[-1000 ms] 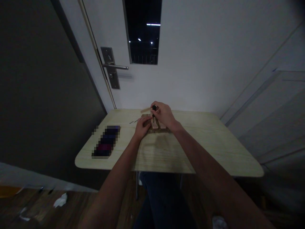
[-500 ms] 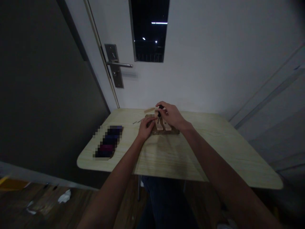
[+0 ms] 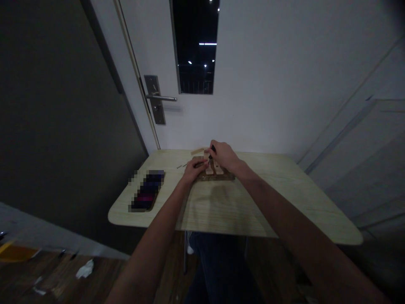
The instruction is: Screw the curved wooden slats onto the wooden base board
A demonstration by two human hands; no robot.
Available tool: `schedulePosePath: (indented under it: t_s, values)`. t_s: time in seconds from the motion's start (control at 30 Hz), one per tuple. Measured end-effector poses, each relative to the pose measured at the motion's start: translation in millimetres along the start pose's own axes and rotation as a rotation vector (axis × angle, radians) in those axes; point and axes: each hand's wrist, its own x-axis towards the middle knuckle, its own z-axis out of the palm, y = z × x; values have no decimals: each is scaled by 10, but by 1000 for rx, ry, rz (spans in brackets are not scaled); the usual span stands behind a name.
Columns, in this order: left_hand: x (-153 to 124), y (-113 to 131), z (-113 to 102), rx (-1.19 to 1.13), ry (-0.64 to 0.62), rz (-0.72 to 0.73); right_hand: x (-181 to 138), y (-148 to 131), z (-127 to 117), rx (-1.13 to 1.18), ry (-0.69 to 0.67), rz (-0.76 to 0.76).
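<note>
Holding a dark-handled tool (image 3: pixel 213 148) over a pale wooden block (image 3: pixel 209 171); right hand (image 3: pixel 223 154) closed round the handle. Left hand (image 3: pixel 192 169) half curled, fingertips by the block; can't tell if it grips. Block sits on a brown board (image 3: pixel 218 177), table's (image 3: pixel 196 207) far side. Tool work seems under way; next move probably calls for steady wood.

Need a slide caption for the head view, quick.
Right hand grips a black tool over pale wooden pieces on a brown board, left hand close alongside.
</note>
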Motion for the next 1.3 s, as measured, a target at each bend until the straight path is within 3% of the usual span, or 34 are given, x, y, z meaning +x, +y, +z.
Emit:
schedulePosePath:
  t_s: [0.27, 0.73, 0.93, 1.3]
  values:
    - [42, -46, -10, -68, -19, -33, 45, -167, -263, -208, -248, -65]
    - [73, -49, -17, -114, -27, -59, 95, -283, -355, -268, -313, 43]
    - [66, -36, -15, -112, -23, -70, 175, -238, -384, -239, -444, 60]
    - [69, -36, -26, -67, -37, -47, 165, -334, -247, -190, -318, 122]
